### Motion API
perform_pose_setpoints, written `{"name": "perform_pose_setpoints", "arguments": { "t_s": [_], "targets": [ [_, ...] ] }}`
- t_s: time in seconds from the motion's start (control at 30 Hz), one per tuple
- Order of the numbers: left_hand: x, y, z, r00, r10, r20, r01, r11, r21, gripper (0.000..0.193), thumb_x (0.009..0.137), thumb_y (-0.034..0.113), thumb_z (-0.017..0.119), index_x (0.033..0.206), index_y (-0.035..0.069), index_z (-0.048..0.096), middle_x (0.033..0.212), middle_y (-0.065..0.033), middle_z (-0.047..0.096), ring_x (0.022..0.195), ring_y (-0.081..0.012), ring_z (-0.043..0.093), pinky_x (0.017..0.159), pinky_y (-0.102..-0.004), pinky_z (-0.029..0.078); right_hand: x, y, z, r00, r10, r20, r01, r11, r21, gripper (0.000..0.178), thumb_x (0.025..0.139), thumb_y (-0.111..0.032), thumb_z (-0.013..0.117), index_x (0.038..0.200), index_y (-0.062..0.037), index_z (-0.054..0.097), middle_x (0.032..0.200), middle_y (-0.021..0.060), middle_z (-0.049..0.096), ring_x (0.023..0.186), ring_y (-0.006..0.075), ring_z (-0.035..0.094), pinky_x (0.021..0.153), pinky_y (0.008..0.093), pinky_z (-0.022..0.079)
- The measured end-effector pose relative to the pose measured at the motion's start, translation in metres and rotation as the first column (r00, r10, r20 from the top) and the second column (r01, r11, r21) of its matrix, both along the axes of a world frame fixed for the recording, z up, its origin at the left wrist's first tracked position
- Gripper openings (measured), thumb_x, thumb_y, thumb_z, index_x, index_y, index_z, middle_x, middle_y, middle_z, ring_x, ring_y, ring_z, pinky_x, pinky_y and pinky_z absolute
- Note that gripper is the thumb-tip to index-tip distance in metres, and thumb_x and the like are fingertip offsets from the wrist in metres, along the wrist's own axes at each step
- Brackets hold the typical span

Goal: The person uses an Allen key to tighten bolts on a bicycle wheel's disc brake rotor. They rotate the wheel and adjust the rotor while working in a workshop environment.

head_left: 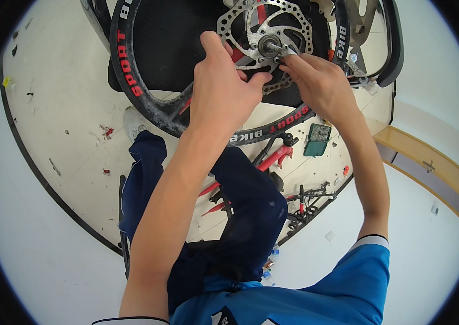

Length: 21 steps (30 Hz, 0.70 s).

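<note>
A bicycle wheel (160, 115) with a black rim and lettering lies flat, a silver brake disc (301, 24) over its centre. From the middle of the disc the hub axle (272, 46) sticks up. My left hand (224, 89) is at the disc's left and lower edge, its fingers bent and its thumb reaching toward the hub; part of its grip is hidden. Close by the axle, on its right, my right hand (324, 84) has thumb and fingers pinched together at the disc's inner bolts. What sits in that pinch is mostly covered by the fingers.
Under the wheel is a black chair seat (156, 40) with armrests. A green open case (317, 140) lies on the floor to the right. Red bicycle frame parts (281, 157) and a small bike frame (308, 200) lie below it. Scraps (107, 131) are scattered on the left.
</note>
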<state>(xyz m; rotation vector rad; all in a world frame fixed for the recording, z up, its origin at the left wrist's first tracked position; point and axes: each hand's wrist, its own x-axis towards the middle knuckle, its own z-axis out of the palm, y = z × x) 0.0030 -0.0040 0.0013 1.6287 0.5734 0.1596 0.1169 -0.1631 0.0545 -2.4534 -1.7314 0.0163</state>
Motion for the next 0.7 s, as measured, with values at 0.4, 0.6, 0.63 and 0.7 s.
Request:
{"name": "perform_pose_setpoints", "arguments": {
  "t_s": [0.4,0.6,0.63,0.7],
  "targets": [
    [0.0,-0.003,-0.001,0.999,0.004,-0.035,-0.005,1.0,-0.022,0.061,0.075,0.011,0.089,0.101,0.0,0.035,0.071,-0.0183,0.065,0.065,-0.0288,0.072,0.063,-0.0363,0.057,-0.03,-0.002,-0.023,0.965,-0.261,0.002,0.259,0.961,0.094,0.01,0.093,-0.009,0.068,0.101,-0.0055,0.063,0.078,0.0121,0.065,0.065,0.0336,0.063,0.056,0.0415,0.049],
    [0.001,0.001,0.0,1.0,-0.002,-0.016,0.001,0.999,-0.046,0.061,0.075,0.012,0.089,0.101,0.001,0.035,0.073,-0.0184,0.065,0.066,-0.0281,0.071,0.064,-0.0364,0.057,-0.027,0.005,-0.006,0.965,-0.261,-0.021,0.262,0.96,0.097,0.013,0.092,-0.017,0.071,0.09,-0.0068,0.062,0.073,0.009,0.064,0.066,0.0321,0.064,0.056,0.0404,0.049],
    [0.0,-0.001,-0.001,1.0,0.003,0.005,-0.003,1.0,-0.027,0.061,0.075,0.011,0.089,0.101,0.001,0.035,0.074,-0.0186,0.065,0.066,-0.028,0.071,0.063,-0.0363,0.057,-0.028,0.003,-0.007,0.957,-0.281,-0.079,0.288,0.951,0.115,0.012,0.091,-0.016,0.071,0.091,-0.0067,0.064,0.074,0.0091,0.065,0.066,0.0315,0.064,0.057,0.0396,0.05],
    [-0.001,-0.001,0.002,1.0,-0.018,0.001,0.018,1.0,-0.006,0.061,0.076,0.01,0.088,0.102,0.001,0.034,0.076,-0.019,0.065,0.068,-0.0282,0.072,0.064,-0.037,0.057,-0.026,-0.001,-0.01,0.936,-0.309,-0.169,0.334,0.93,0.152,0.01,0.091,-0.015,0.072,0.093,-0.0065,0.068,0.076,0.0092,0.066,0.066,0.0305,0.065,0.058,0.0381,0.05]
  ]
}}
